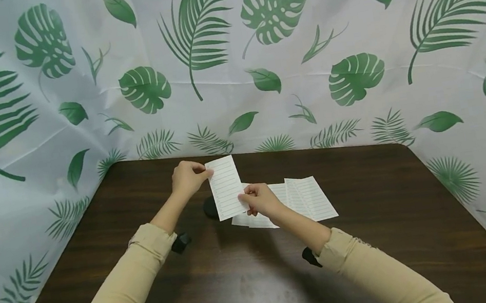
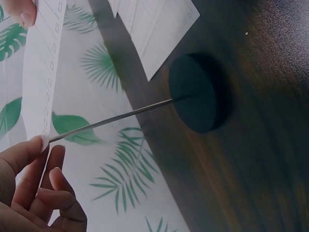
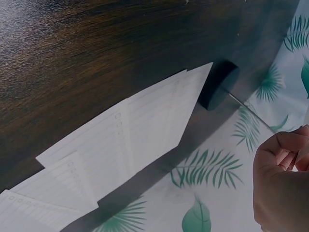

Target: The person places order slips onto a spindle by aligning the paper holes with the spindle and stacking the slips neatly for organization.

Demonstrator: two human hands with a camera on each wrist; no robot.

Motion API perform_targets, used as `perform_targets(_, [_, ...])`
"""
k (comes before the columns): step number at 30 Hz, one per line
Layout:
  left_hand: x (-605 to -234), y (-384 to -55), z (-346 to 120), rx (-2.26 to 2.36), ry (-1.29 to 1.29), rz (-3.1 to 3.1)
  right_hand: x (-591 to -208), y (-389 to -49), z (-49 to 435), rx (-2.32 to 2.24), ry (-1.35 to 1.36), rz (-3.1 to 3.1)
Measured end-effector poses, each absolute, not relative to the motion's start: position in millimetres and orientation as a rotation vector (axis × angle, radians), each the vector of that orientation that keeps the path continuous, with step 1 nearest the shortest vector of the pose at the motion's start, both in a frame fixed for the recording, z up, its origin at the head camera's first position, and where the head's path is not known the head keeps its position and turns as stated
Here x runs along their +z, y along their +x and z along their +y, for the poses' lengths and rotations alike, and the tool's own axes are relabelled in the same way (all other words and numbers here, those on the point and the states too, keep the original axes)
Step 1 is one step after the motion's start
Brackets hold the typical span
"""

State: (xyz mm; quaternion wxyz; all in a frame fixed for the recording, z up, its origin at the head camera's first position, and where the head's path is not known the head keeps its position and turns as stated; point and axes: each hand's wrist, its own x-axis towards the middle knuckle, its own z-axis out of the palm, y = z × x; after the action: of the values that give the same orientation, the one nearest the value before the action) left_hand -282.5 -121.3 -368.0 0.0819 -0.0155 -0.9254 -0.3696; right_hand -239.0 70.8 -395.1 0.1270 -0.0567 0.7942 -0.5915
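A white lined paper slip (image 1: 226,187) is held up between both hands over the table. My left hand (image 1: 187,179) pinches its left edge near the top, while my right hand (image 1: 263,200) pinches the right edge lower down. Behind the slip stands a paper spike with a round black base (image 2: 195,94) and a thin upright metal rod (image 2: 113,119). In the left wrist view the rod's tip meets the slip's edge right by my left thumb and fingers. More lined slips (image 1: 312,198) lie fanned out and overlapping on the table, to the right of the base.
The dark wood-grain table (image 1: 252,285) carries the slips and the spike. A white curtain (image 1: 227,107) with green leaf prints hangs along its back and sides. A black device (image 1: 181,243) sits at the left wrist, another (image 1: 311,257) at the right.
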Motion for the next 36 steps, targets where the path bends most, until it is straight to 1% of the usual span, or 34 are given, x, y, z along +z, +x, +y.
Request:
perform_targets(16, [-369,-288,-130,-1.236,-0.047,-2.85,-395,-239,69,-1.685,-0.16,2.311])
perform_targets(23, [-370,-290,-133,-1.406,-0.04,-2.836,-396,-239,70,-1.703,-0.2,2.284])
perform_targets(30, [-368,-294,-138,-1.656,0.03,-2.86,-399,-240,68,-1.703,-0.182,2.283])
perform_targets(36, [-371,-295,-138,-1.685,0.062,-2.826,-401,-240,64,-1.696,-0.168,2.279])
